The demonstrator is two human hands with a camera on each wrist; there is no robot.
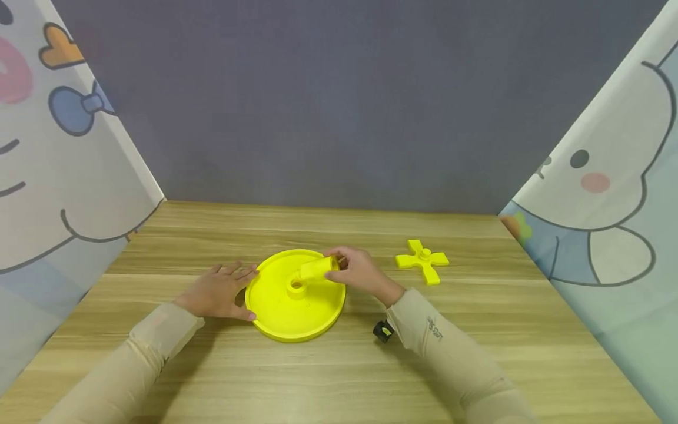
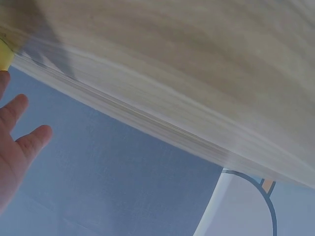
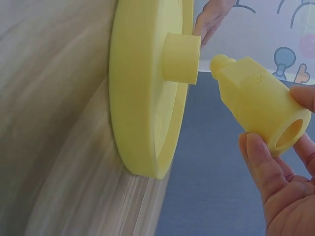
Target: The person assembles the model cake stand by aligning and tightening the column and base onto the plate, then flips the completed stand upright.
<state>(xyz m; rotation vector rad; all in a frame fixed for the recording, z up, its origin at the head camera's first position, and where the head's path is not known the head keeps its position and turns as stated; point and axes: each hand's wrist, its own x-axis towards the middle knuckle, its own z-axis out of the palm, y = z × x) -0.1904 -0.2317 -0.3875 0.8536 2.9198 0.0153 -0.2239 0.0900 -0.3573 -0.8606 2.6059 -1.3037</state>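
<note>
A round yellow tray-like disc (image 1: pixel 281 321) with a raised rim lies on the table, a short hollow socket (image 1: pixel 296 290) standing at its middle. My left hand (image 1: pixel 225 292) touches the disc's left rim with spread fingers. Between thumb and fingers, my right hand (image 1: pixel 360 272) pinches a yellow hollow-ended connector piece (image 3: pixel 261 98). In the right wrist view, the piece's rounded knob points at the socket and stays apart from it, tilted. The left wrist view catches only part of the left hand (image 2: pixel 15 142) and a sliver of yellow.
A yellow cross-shaped piece (image 1: pixel 430 266) with a central peg lies on the wooden table (image 1: pixel 318 383) to the right. A small black object (image 1: pixel 384 331) shows beside the right sleeve. Behind stands a grey panel (image 1: pixel 339 106), with cartoon-printed cloths (image 1: pixel 609 171) at the sides.
</note>
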